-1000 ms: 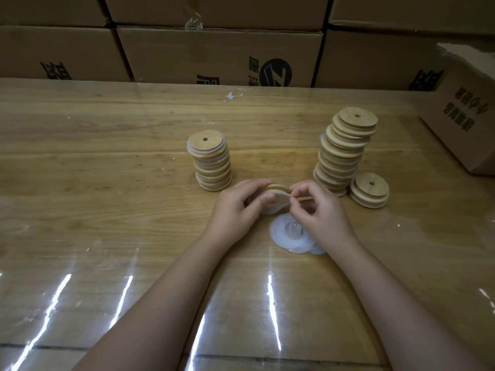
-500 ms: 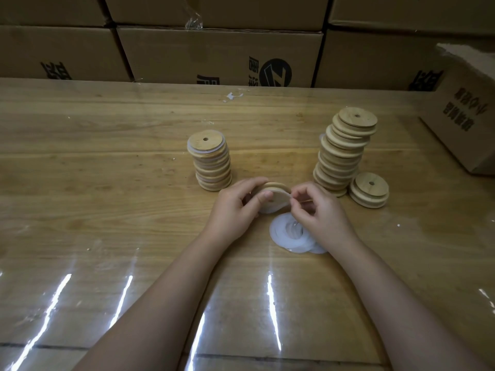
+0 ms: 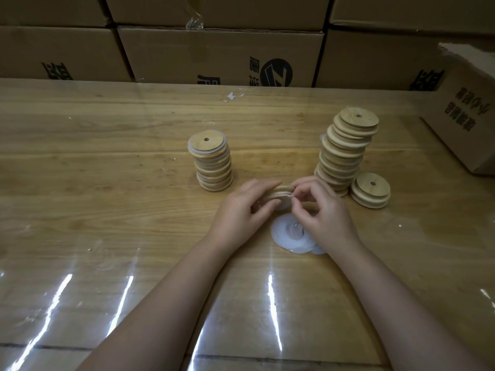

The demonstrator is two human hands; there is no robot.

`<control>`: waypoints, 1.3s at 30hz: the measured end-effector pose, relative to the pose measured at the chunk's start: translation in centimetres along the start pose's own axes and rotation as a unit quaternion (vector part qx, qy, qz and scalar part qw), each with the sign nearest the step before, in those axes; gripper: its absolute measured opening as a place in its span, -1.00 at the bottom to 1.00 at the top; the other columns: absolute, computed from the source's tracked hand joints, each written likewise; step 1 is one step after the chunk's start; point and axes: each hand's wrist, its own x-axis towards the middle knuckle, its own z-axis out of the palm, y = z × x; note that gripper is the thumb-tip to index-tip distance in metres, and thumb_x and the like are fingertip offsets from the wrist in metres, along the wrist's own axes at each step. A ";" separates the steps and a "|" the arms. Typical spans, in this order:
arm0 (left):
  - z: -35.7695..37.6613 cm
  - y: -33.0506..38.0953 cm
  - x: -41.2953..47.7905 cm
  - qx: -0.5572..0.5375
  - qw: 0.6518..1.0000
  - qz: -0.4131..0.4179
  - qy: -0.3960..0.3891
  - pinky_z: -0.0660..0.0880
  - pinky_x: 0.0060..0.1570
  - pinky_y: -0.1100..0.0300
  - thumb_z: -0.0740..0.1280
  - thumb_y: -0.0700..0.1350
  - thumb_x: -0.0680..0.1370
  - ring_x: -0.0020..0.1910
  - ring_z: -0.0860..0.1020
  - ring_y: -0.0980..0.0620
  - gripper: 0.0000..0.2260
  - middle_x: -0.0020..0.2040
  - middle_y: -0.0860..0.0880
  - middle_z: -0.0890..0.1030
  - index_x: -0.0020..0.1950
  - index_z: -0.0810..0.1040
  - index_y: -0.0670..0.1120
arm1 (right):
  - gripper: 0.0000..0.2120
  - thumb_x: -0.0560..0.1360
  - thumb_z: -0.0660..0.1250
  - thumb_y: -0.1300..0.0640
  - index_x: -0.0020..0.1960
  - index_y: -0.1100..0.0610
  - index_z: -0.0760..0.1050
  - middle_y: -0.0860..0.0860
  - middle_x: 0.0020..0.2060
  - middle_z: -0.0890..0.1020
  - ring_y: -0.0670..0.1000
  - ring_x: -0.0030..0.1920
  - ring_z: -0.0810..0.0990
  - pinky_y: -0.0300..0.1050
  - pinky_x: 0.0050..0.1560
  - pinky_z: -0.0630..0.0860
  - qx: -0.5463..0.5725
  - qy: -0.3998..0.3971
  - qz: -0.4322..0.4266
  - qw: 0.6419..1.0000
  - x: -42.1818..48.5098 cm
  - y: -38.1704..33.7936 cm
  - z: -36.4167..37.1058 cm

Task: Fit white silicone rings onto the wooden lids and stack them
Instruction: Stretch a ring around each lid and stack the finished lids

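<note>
A round wooden lid [image 3: 281, 193] is held just above the table between both hands. My left hand [image 3: 242, 210] grips its left side with curled fingers. My right hand [image 3: 325, 210] pinches the white silicone ring at the lid's right edge. A loose pile of white silicone rings [image 3: 290, 235] lies on the table below the hands. Left of the hands stands a stack of lids with white rings [image 3: 211, 160]. On the right rises a taller, leaning stack of bare wooden lids [image 3: 345, 148], and a short stack of lids [image 3: 371, 190] sits beside it.
The wooden table [image 3: 107, 183] has a glossy clear film over it. Cardboard boxes [image 3: 219, 54] line the far edge. An open cardboard box [image 3: 466, 108] stands at the right. A small white scrap [image 3: 233, 97] lies near the back.
The lid has tilted so its edge faces the camera. My right fingers have shifted along its right rim, and both hands have stayed in place.
</note>
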 end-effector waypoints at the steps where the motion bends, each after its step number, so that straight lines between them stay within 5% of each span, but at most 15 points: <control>1: 0.0 0.0 0.0 -0.005 1.000 0.004 -0.003 0.41 -0.19 0.34 0.35 -0.12 0.50 -0.29 0.45 0.24 -0.72 -0.05 0.10 0.54 0.20 0.57 -0.10 | -0.91 0.39 0.37 0.41 -0.15 0.30 0.49 0.06 -0.09 0.58 0.06 -0.08 0.58 0.07 -0.13 0.55 0.002 0.001 -0.002 1.000 0.0 0.0 0.0; 6: -0.1 -0.3 0.1 -0.037 0.999 -0.007 0.007 0.44 -0.18 0.30 0.35 -0.10 0.50 -0.26 0.47 0.39 -0.75 -0.05 0.30 0.50 0.17 0.59 -0.10 | -0.90 0.37 0.40 0.40 -0.16 0.27 0.52 0.03 -0.10 0.61 0.06 -0.06 0.58 0.05 -0.07 0.54 -0.012 0.016 -0.002 1.000 0.0 0.0 0.0; 13: 0.0 -0.2 0.1 -0.051 0.998 -0.022 0.006 0.44 -0.21 0.34 0.35 -0.09 0.50 -0.31 0.49 0.36 -0.75 -0.06 0.25 0.52 0.16 0.60 -0.10 | -0.89 0.39 0.36 0.39 -0.14 0.24 0.50 -0.04 -0.09 0.59 -0.03 -0.02 0.59 -0.11 -0.03 0.58 0.018 0.017 0.026 0.999 0.0 0.2 0.1; 20: -0.1 0.1 0.2 -0.051 0.998 -0.029 -0.001 0.42 -0.19 0.32 0.36 -0.10 0.49 -0.29 0.46 0.42 -0.75 -0.07 0.21 0.52 0.13 0.61 -0.14 | -0.90 0.40 0.36 0.34 -0.14 0.21 0.49 0.01 -0.14 0.58 0.00 -0.14 0.57 0.06 -0.20 0.57 -0.051 -0.001 0.029 0.998 0.0 0.4 -0.2; 25: -0.3 0.2 0.1 -0.060 0.997 -0.045 -0.002 0.47 -0.25 0.26 0.37 -0.16 0.51 -0.42 0.51 0.19 -0.77 -0.07 0.06 0.56 0.14 0.59 -0.18 | -0.95 0.45 0.35 0.28 -0.11 0.18 0.51 -0.03 -0.13 0.56 -0.04 -0.21 0.56 0.07 -0.28 0.55 -0.050 -0.012 0.037 0.998 -0.1 0.4 -0.3; 34: -0.4 0.3 0.1 -0.063 0.996 -0.062 -0.006 0.38 -0.28 0.40 0.37 -0.21 0.51 -0.45 0.53 0.17 -0.80 -0.10 0.02 0.56 0.13 0.58 -0.15 | -0.90 0.43 0.37 0.30 -0.10 0.18 0.49 -0.03 -0.12 0.57 -0.04 -0.16 0.58 0.03 -0.18 0.56 -0.001 -0.032 0.072 0.997 -0.3 0.9 0.0; 39: -0.2 0.1 0.1 -0.083 0.994 -0.072 0.001 0.40 -0.28 0.40 0.35 -0.15 0.51 -0.44 0.57 0.16 -0.80 -0.09 0.10 0.56 0.13 0.57 -0.07 | -0.86 0.42 0.39 0.30 -0.13 0.11 0.49 -0.17 -0.12 0.57 -0.13 -0.14 0.58 -0.21 -0.15 0.55 0.017 0.003 0.090 0.996 -0.3 0.9 0.1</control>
